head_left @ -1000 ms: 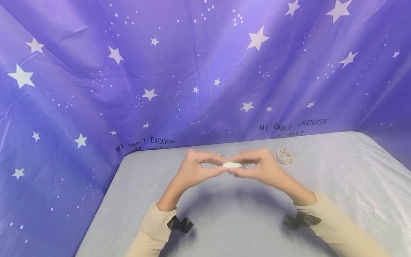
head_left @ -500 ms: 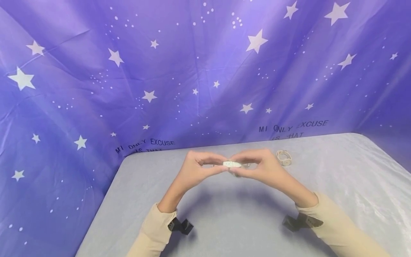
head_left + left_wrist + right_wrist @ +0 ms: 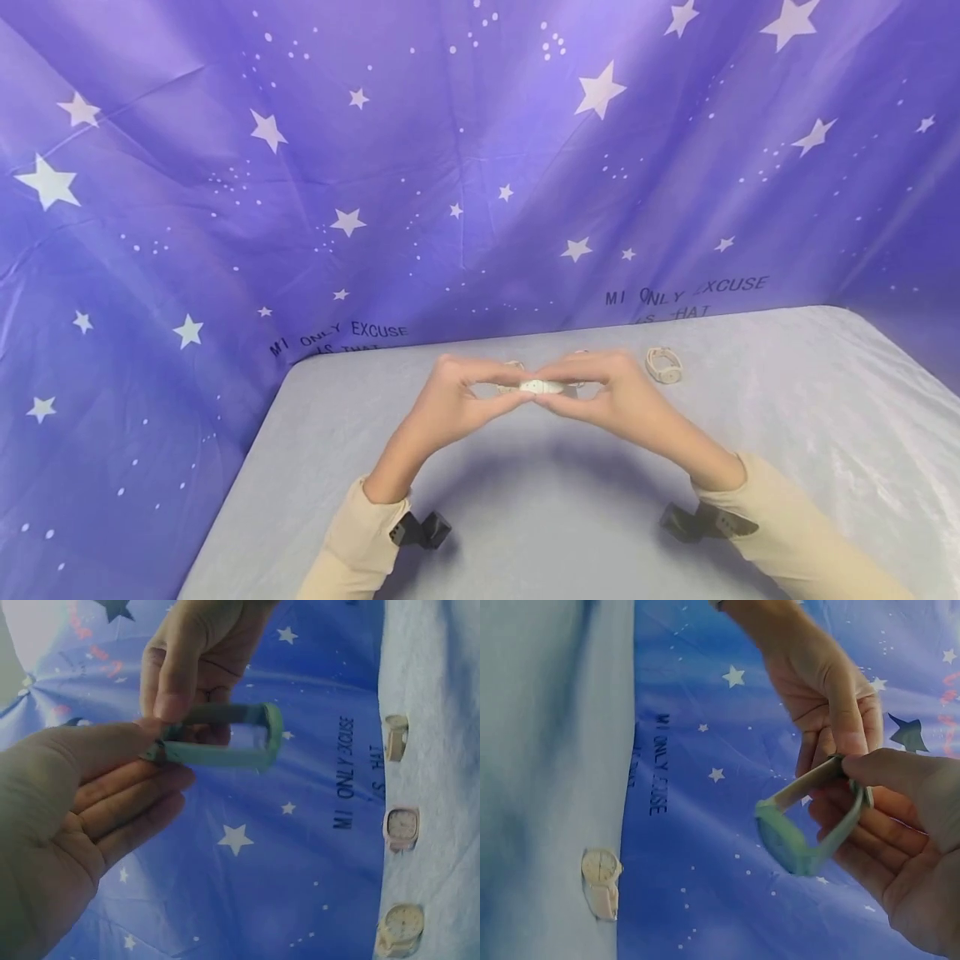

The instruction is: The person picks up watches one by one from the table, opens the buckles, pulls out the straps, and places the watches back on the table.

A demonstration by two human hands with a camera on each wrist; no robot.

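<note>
A pale green wristwatch [image 3: 542, 387] is held up above the table between both hands. My left hand [image 3: 457, 398] pinches one side of its strap between thumb and fingers. My right hand [image 3: 618, 393] pinches the strap from the other side, with fingertips of both hands meeting there. In the right wrist view the watch [image 3: 789, 841] forms a loop, its case hanging away from the pinched strap ends. The left wrist view shows the same watch [image 3: 225, 756] edge-on. Fingers partly hide where the strap ends meet.
On the grey-covered table [image 3: 555, 517] lie other watches: a beige one [image 3: 664, 365] at the back right, a pinkish one [image 3: 403, 829] and a cream one [image 3: 401, 930]. Two behind the hands are mostly hidden in the head view. A purple star-patterned curtain [image 3: 420, 167] hangs behind.
Both hands stay nearly in place with the wristwatch pinched between them. The head view shifts slightly; small finger movement only.
</note>
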